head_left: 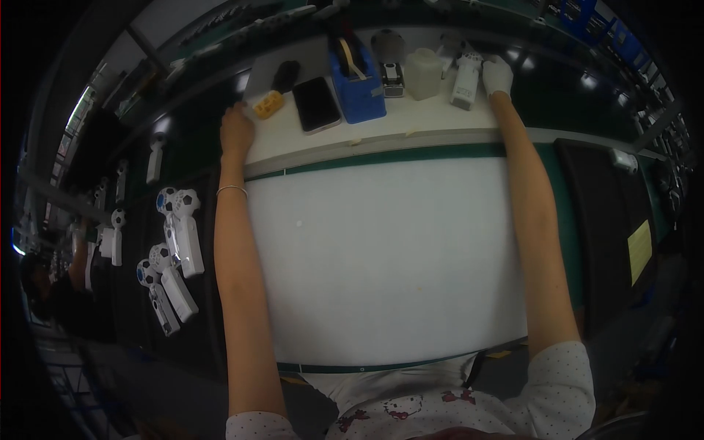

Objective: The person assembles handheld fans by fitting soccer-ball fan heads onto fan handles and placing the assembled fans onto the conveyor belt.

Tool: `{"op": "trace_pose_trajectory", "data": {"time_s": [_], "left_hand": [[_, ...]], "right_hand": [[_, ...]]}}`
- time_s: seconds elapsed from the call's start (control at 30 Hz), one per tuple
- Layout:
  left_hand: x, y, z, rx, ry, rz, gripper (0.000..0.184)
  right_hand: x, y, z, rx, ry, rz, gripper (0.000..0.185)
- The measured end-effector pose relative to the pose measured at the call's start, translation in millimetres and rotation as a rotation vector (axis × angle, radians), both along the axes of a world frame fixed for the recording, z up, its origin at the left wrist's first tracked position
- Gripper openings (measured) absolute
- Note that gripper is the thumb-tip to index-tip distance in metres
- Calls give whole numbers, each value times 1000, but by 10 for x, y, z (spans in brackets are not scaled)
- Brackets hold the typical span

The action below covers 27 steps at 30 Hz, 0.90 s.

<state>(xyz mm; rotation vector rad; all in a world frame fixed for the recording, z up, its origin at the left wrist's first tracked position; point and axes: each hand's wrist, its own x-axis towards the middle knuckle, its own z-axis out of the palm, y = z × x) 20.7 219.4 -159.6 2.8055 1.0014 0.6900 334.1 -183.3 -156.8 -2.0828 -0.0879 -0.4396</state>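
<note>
Both my arms reach forward over a white work mat (389, 264). My left hand (237, 132) is at the left end of a raised white shelf (315, 144), close to a yellow object (268, 105); its fingers are too dark to make out. At the shelf's right end is my right hand (498, 76), in a white covering, with its fingers bent down. Just left of it stands a white device with a ball-patterned head (466, 86). Whether my right hand holds anything cannot be made out.
On the shelf are a black phone (317, 105), a blue tape dispenser (357, 84), a small silver-black item (393, 80) and a whitish bottle (423, 75). Several white devices (188, 238) lie in a dark tray at left. A yellow note (639, 253) is at right. Another person (70, 293) is far left.
</note>
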Motion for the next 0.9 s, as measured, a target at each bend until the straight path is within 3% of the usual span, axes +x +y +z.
{"op": "trace_pose_trajectory", "data": {"time_s": [0.9], "left_hand": [[16, -81, 45, -36, -39, 38, 40]], "right_hand": [[38, 8, -33, 25, -20, 1, 31]]}}
